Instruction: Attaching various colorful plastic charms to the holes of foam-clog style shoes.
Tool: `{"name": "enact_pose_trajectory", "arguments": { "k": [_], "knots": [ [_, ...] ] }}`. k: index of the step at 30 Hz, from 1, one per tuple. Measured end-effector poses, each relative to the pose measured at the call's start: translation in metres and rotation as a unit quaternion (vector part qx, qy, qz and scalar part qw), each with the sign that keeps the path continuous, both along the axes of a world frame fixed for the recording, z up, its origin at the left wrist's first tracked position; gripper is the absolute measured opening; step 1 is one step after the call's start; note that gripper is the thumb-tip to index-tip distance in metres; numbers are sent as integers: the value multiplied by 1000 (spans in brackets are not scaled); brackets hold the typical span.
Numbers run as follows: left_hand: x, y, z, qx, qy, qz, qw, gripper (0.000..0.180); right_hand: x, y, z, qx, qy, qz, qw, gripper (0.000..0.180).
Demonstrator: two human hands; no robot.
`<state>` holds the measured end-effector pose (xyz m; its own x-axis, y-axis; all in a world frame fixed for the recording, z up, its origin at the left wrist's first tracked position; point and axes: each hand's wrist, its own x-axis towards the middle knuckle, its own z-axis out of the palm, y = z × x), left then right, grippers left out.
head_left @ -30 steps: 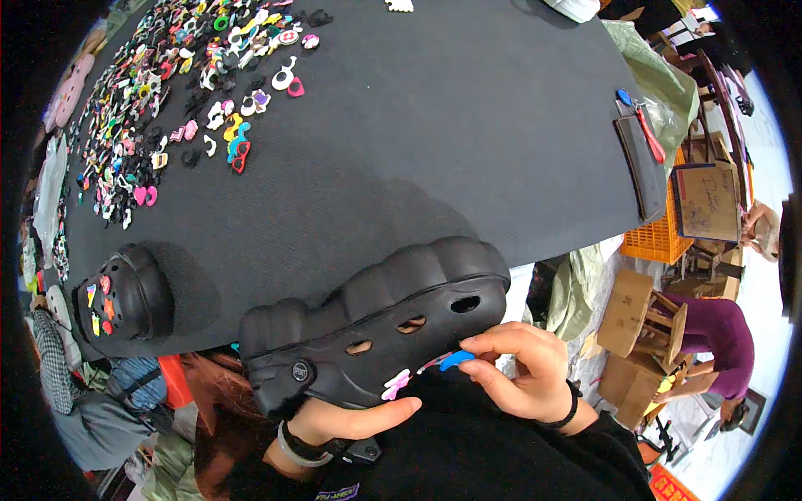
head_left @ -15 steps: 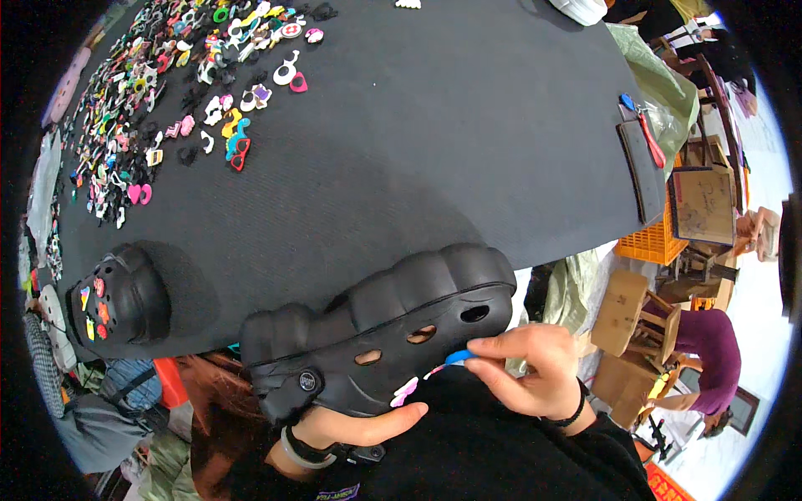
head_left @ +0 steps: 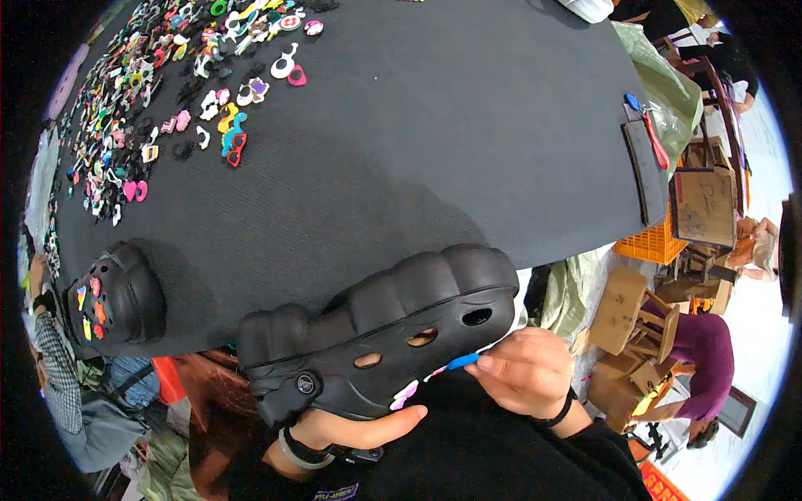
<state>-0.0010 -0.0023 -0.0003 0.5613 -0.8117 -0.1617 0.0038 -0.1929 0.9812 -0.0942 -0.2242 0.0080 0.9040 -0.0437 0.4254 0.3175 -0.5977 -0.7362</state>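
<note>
A black clog [head_left: 393, 309] with a thick, lobed sole is tilted on its side near my body, with round holes along its flank and a round strap rivet. My left hand [head_left: 359, 430] is closed around it from below, thumb along the upper. My right hand [head_left: 526, 371] pinches a slim blue piece [head_left: 462, 361] whose tip is at the clog's upper; its kind cannot be made out. A white-and-purple shoe charm [head_left: 405, 395] sits on the upper by my left thumb. Most of the upper's top is turned away from view.
A second black clog [head_left: 125, 292] with colourful charms stands at the table's left. Many loose charms [head_left: 125, 100] lie heaped on the dark table [head_left: 359, 150] at the far left. A dark flat case [head_left: 642, 171] and a red-handled tool [head_left: 656, 142] lie at the right edge. Other people are nearby.
My right hand has shifted slightly right and turned, and more of the blue piece shows. The clog and my left hand have hardly moved. Another person's arm appears at the far left.
</note>
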Motion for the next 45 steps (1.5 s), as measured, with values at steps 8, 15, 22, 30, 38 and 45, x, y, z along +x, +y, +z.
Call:
{"name": "enact_pose_trajectory", "arguments": {
  "k": [8,15,22,30,38,45],
  "knots": [
    [2,3,5,-8,26,-18,999,54,-5,-4,-3,-72,-19,43,996,23],
    [0,4,3,-7,26,-24,999,54,-6,-1,-2,-58,10,26,998,46],
    [3,0,5,-2,20,-19,1000,49,-3,5,3,-61,-8,-5,998,29],
    [7,1,11,-11,45,-21,999,56,8,9,10,-73,32,-31,996,28],
    [10,-3,13,-19,127,-18,992,63,13,4,15,-100,6,-48,994,33],
    [-3,1,5,-23,132,28,991,55,11,8,17,-100,-18,-38,994,28]
  ]
}}
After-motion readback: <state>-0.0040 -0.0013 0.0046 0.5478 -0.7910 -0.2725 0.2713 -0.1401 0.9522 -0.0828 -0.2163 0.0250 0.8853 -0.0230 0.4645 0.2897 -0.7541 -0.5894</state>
